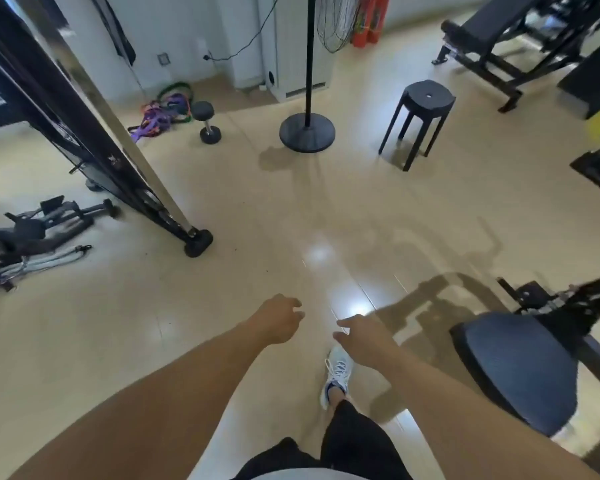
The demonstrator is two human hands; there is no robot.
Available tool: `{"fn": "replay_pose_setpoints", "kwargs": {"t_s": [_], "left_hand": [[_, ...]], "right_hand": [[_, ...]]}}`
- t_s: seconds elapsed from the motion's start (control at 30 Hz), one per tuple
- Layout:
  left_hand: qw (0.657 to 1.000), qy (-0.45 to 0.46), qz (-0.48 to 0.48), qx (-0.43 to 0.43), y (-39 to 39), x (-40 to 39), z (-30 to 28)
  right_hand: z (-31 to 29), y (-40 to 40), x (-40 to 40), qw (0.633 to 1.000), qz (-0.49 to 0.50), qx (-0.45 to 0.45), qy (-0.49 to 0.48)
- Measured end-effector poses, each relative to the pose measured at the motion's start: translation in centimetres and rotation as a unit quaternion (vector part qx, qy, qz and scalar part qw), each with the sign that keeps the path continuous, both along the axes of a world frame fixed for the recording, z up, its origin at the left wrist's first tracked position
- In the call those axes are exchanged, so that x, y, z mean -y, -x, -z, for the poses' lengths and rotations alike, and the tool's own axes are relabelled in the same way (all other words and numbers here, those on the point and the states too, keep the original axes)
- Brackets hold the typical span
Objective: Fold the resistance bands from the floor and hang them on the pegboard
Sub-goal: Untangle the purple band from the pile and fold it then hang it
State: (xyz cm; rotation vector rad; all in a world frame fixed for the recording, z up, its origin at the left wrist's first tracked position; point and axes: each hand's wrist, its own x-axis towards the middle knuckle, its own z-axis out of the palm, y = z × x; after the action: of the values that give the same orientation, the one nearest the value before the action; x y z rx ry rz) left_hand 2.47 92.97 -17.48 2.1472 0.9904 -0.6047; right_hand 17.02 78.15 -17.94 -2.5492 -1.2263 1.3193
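1. Glossy beige floor (222, 306) runs through a gym room with a black stool (420, 112), a fan stand base (307, 132) and a dumbbell (207, 121).
2. Both arms reach forward low in view: the left hand (279, 318) and the right hand (362, 337) have loosely bent fingers and hold nothing.
3. Resistance bands (163, 112), a purple, orange and green tangle, lie on the floor by the far wall, well apart from both hands, ahead and to the left hand's side, just beside the dumbbell.
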Motion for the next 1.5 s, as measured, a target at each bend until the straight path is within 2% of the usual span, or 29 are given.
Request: {"fn": "replay_pose_setpoints", "kwargs": {"t_s": [0.13, 0.33, 0.57, 0.7, 0.87, 1.1, 1.27, 1.5], "left_hand": [[0.997, -0.014, -0.075, 0.011, -5.5, -8.3, -1.6], [0.985, 0.003, -0.173, 0.023, -11.1, -18.4, -2.3], [0.972, 0.016, -0.235, 0.028, -15.4, -33.6, -0.1], [0.960, 0.024, -0.277, 0.041, -17.1, -44.7, 1.0], [0.940, 0.029, -0.337, 0.043, -19.5, -58.2, -0.3], [0.931, -0.008, -0.362, 0.034, -24.0, -76.3, -0.6], [0.903, -0.024, -0.428, 0.038, -28.3, -88.9, -1.6], [0.870, -0.027, -0.490, 0.056, -32.1, -101.3, -3.7]], "right_hand": [[-0.4, -7.8, -10.0, 0.997, -0.064, 0.016, -0.031], [-1.3, -16.3, -23.9, 0.993, -0.119, 0.015, -0.013], [0.1, -20.6, -42.1, 0.969, -0.247, 0.024, -0.004], [0.1, -22.8, -53.4, 0.967, -0.253, 0.025, 0.002], [-1.0, -25.6, -66.9, 0.968, -0.250, 0.007, -0.002], [-0.3, -30.4, -86.5, 0.959, -0.282, -0.002, -0.016], [-1.5, -34.9, -101.3, 0.939, -0.342, 0.016, -0.016], [-2.7, -37.4, -118.2, 0.904, -0.426, 0.044, -0.014]]}}
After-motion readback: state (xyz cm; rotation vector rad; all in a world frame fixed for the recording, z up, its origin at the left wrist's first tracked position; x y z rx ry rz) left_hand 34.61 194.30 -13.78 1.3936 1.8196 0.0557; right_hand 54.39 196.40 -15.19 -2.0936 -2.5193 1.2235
